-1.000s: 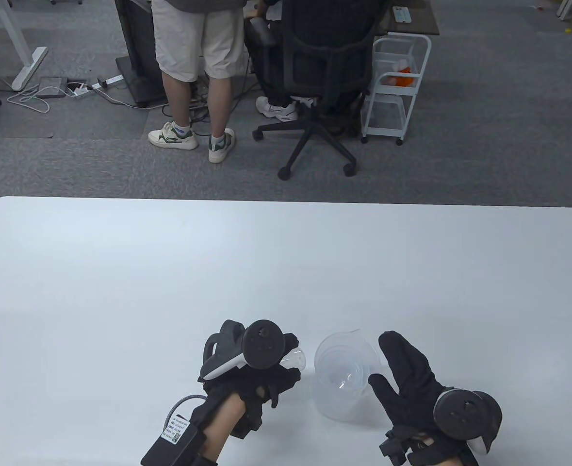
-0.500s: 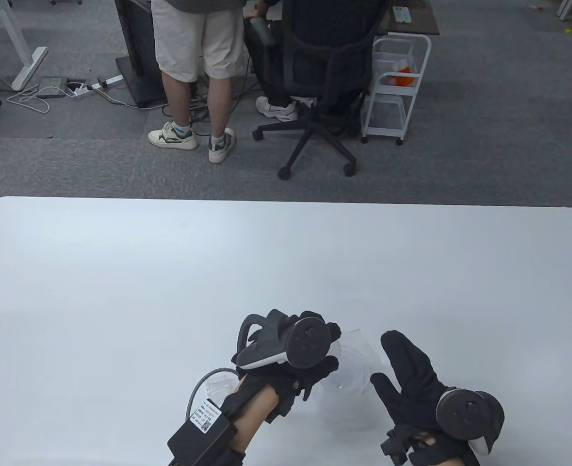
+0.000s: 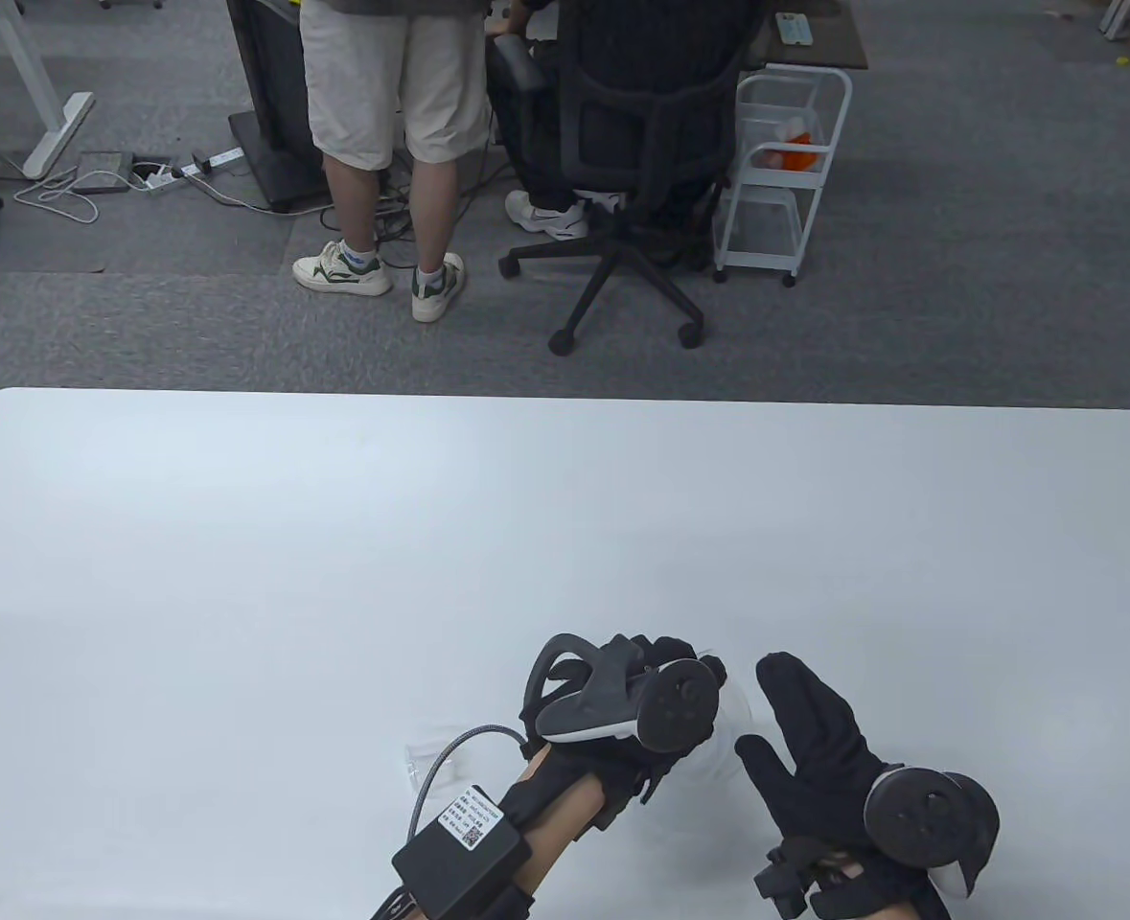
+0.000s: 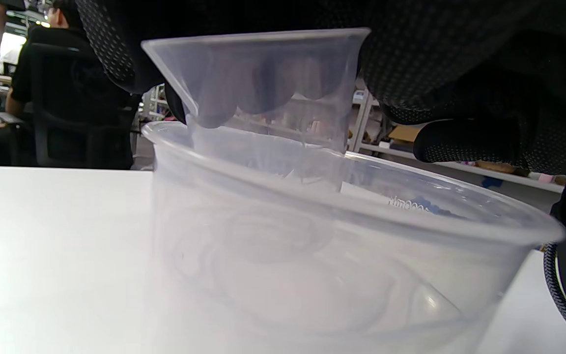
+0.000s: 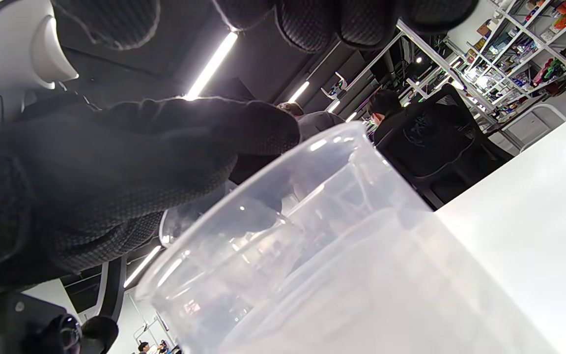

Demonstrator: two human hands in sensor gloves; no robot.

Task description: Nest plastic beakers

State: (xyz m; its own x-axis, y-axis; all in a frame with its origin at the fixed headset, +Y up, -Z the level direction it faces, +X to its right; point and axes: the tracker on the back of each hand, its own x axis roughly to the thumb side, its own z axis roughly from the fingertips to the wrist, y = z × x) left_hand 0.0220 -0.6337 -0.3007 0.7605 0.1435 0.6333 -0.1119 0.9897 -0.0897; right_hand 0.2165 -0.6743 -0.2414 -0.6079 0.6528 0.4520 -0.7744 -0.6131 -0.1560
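My left hand (image 3: 662, 663) grips a small clear plastic beaker (image 4: 263, 88) by its rim and holds it partly inside the mouth of a large clear beaker (image 4: 312, 255), which has smaller beakers nested in it. In the table view the large beaker (image 3: 729, 707) stands near the front edge, mostly hidden under my left hand. My right hand (image 3: 795, 728) is open with fingers spread, just right of the large beaker; I cannot tell if it touches it. In the right wrist view the large beaker (image 5: 342, 255) fills the frame, with my left hand's fingers (image 5: 130, 162) over its rim.
Another clear beaker (image 3: 419, 759) lies on the white table (image 3: 334, 537) just left of my left forearm. Beyond the far edge are a standing person (image 3: 392, 144), a seated person in an office chair (image 3: 622, 153) and a white cart (image 3: 783, 163).
My left hand has moved right with the small beaker, from beside the large beaker to over it, lowering the small beaker into its mouth. My right hand has stayed in place.
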